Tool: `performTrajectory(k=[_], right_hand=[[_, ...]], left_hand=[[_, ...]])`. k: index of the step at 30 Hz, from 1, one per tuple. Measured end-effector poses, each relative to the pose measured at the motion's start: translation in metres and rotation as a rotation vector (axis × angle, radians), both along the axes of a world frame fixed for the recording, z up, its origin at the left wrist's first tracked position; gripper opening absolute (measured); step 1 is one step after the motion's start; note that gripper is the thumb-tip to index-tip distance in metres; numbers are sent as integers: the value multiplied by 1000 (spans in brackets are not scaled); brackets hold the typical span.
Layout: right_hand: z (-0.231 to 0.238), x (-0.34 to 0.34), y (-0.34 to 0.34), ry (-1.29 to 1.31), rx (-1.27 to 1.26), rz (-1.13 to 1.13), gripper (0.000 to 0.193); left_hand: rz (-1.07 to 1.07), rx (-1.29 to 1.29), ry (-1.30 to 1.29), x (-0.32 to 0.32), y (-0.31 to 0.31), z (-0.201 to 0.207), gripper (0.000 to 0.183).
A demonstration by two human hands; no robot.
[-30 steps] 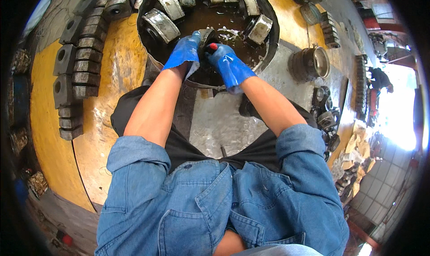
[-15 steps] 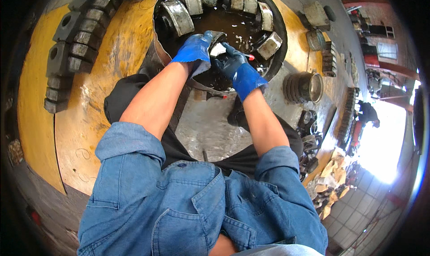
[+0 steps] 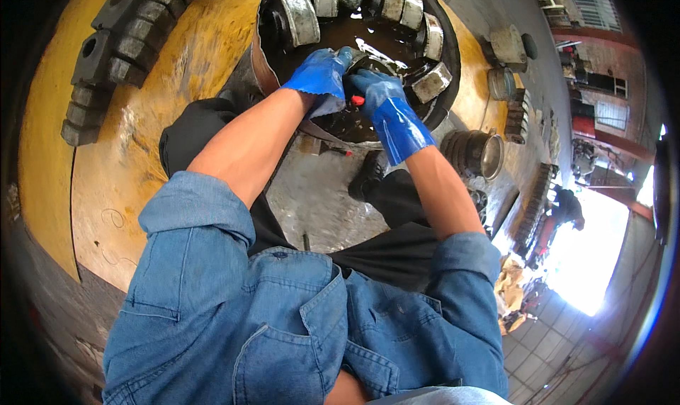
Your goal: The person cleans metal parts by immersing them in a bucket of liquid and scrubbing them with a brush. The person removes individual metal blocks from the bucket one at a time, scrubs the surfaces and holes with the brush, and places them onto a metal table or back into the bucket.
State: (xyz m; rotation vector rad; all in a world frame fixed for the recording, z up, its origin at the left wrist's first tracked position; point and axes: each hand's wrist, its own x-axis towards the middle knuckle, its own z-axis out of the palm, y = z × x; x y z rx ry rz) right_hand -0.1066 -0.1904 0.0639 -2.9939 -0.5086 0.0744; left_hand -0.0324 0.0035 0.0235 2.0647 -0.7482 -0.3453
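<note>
Both hands wear blue rubber gloves over a round tub (image 3: 453, 86) of dark brown liquid. My left hand (image 3: 320, 75) is closed on the near-left edge of a dark, wet metal ring-like part (image 3: 374, 63), which is partly hidden by the gloves. On the part's near-right side, my right hand (image 3: 388, 100) is closed round a slim tool (image 3: 358, 101), of which only the red end shows below its fingers. Several heavy metal blocks with pale curved faces (image 3: 301, 15) stand in the tub along its far wall, another block (image 3: 431, 82) at its right.
Rows of dark metal blocks (image 3: 134, 49) stand on the yellow-stained board at left. Right of the tub are a stack of metal rings (image 3: 482, 153), a glass jar (image 3: 501, 84) and a pale bucket (image 3: 508, 47). Another red-ended tool (image 3: 340, 150) lies below the tub. Farther right, a person (image 3: 567, 210) is at a bright doorway.
My right hand has turned, so the tool's red end has gone from its right side to its left. The part has tilted in my hands, and the whole view has shifted slightly.
</note>
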Motion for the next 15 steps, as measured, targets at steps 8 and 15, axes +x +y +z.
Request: performTrajectory(k=[8,15], right_hand=[[-31,-19,-25,412,925,-752,34],[50,-43,-25,529,1393,-1004,32]], left_hand=[[-43,-33,-131,-1,-7,-10,48],[-147,-212,-403,-6,1,7,81]])
